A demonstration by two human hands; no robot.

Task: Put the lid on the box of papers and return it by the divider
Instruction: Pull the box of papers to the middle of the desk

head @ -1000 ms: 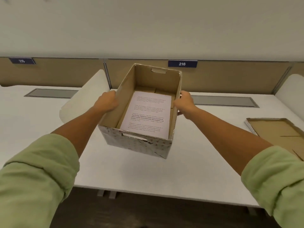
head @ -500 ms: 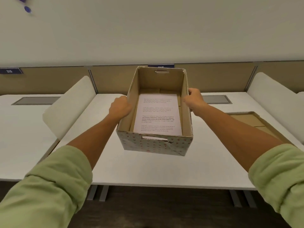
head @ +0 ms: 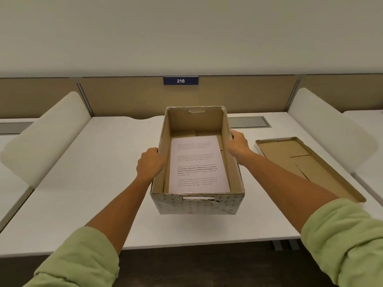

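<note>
An open cardboard box [head: 196, 205] with a dotted white outside is in the middle of the white desk [head: 103, 193]. A printed sheet of paper [head: 198, 164] lies flat inside it. My left hand [head: 149, 163] grips the box's left wall. On the right wall, my right hand [head: 238, 145] holds the rim. The box's near end looks slightly off the desk surface. Its lid [head: 306, 164] lies upside down on the desk to the right, apart from the box. A white side divider [head: 327, 129] stands just beyond the lid.
Another white divider [head: 47, 135] stands on the left. A tan back panel [head: 128, 96] with a blue sign "216" [head: 180, 80] runs behind the desk. A grey cable hatch [head: 248, 122] sits behind the box. The desk's front edge is near me.
The box has swung from the left divider toward the desk's middle and come lower and level. Both hands kept their hold. The lid on the right is now fully in view.
</note>
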